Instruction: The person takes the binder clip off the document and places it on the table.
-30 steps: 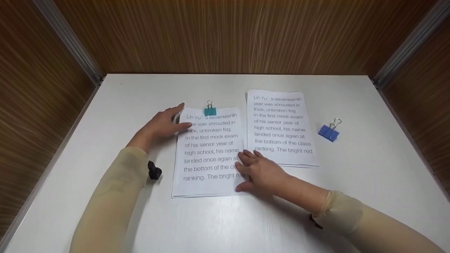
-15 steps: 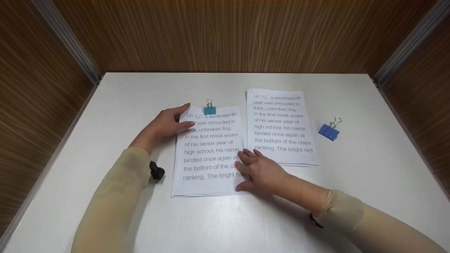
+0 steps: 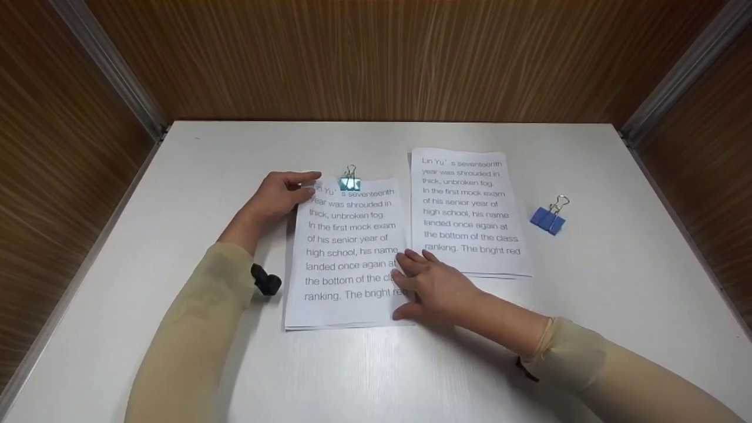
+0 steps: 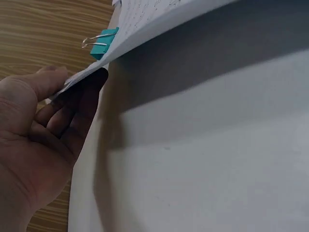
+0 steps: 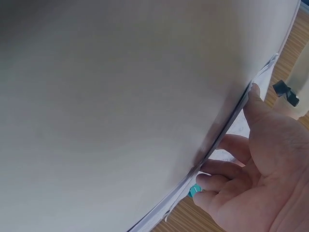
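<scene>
A stack of printed sheets (image 3: 346, 252) lies on the white table, with a teal binder clip (image 3: 350, 183) on its top edge. My left hand (image 3: 279, 191) pinches the stack's top left corner; in the left wrist view the thumb (image 4: 48, 83) is above the paper and the fingers are under it, the corner lifted off the table. Along the lower right edge of the same stack, my right hand (image 3: 437, 291) rests with fingers spread on the paper. Its thumb (image 5: 258, 104) touches the sheets' edge in the right wrist view.
To the right lies a second stack of printed sheets (image 3: 464, 202), with no clip visible on it. Further right is a blue binder clip (image 3: 548, 220) on the white table (image 3: 352, 376). Wood-grain panels (image 3: 388, 59) stand at the back and sides.
My left hand has shifted up and slightly right to the stack's corner, its thumb drawing in towards the fingers. The right hand stays in place.
</scene>
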{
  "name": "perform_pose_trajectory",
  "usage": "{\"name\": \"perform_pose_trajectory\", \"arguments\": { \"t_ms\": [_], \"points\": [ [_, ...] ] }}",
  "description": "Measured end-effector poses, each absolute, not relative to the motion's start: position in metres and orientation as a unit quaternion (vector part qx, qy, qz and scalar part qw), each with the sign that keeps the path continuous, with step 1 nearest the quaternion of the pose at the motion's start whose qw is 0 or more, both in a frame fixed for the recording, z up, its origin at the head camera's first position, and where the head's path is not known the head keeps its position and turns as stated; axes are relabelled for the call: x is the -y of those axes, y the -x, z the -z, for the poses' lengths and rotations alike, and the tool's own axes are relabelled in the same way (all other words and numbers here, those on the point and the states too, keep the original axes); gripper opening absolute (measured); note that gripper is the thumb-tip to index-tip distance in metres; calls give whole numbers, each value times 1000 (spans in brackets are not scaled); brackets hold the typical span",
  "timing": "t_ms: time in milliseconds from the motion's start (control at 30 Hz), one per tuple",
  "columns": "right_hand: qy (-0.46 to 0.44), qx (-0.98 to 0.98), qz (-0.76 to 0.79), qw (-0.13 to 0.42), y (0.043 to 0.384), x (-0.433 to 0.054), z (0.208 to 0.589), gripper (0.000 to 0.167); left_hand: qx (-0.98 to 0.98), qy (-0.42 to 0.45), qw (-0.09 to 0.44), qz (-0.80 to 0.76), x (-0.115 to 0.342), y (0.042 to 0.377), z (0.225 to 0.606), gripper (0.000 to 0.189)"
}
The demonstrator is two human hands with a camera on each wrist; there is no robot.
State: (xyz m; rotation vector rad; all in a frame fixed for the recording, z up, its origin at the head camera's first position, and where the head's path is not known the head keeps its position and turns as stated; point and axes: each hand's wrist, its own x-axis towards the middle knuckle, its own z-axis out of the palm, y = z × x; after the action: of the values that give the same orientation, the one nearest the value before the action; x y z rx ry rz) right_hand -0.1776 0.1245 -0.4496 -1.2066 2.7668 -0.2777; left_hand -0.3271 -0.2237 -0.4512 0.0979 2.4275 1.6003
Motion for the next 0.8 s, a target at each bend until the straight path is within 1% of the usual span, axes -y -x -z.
{"name": "perform_pose_trajectory", "arguments": {
  "t_ms": [100, 333, 500, 667, 800],
  "points": [
    [401, -910, 95, 54, 177, -125, 449, 76, -824, -28, 113, -555, 225, 329, 455, 43],
    [407, -907, 92, 52, 176, -125, 448, 75, -799, -34, 134, -585, 222, 330, 461, 55],
    [403, -909, 93, 56, 176, -125, 449, 75, -808, -36, 138, -571, 217, 330, 466, 58],
    [400, -909, 97, 59, 177, -125, 449, 76, -799, -6, 134, -586, 214, 329, 471, 57],
    [399, -910, 94, 64, 177, -125, 449, 76, -798, -4, 120, -591, 212, 328, 469, 56]
  ]
}}
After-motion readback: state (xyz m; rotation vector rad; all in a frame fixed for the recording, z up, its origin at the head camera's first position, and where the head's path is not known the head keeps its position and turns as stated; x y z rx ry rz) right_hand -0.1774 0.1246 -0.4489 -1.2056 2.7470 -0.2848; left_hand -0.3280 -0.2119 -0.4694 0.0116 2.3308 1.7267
